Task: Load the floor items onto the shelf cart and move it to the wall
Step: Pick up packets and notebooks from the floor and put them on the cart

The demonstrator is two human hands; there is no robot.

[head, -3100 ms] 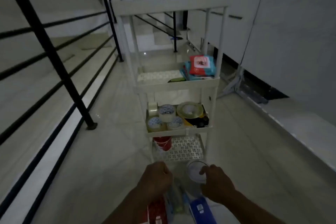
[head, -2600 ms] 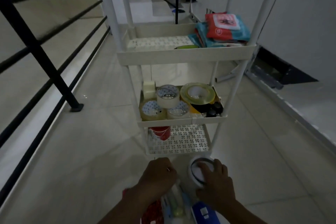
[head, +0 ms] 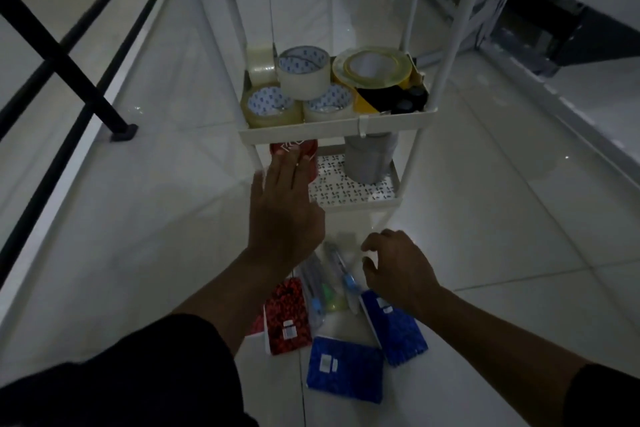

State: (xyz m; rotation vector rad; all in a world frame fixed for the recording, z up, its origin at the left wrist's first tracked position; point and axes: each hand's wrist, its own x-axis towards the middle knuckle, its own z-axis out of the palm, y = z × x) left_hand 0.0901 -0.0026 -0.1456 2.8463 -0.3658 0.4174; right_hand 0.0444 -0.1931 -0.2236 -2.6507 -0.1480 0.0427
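A white shelf cart (head: 377, 204) stands on the tiled floor in front of me. Its middle tier holds several tape rolls (head: 304, 71). On the perforated bottom tier sit a red cup (head: 294, 152) at the left and a grey-white container (head: 369, 159) at the right. My left hand (head: 284, 208) reaches flat toward the bottom tier, its straight fingertips against the red cup. My right hand (head: 394, 267) hovers with loosely curled fingers, holding nothing, above a clear bag of pens (head: 329, 284) on the floor. Near it lie a red notebook (head: 285, 319) and two blue notebooks (head: 346, 371).
A black stair railing (head: 65, 62) runs along the left, its post foot on the floor left of the cart. A white wall with a low ledge (head: 571, 107) lines the right side. Open tile lies on both sides of the cart.
The grey-white container my right hand held on the floor now stands on the bottom tier. My left hand left the floor items and reached to the red cup. The view tilted down.
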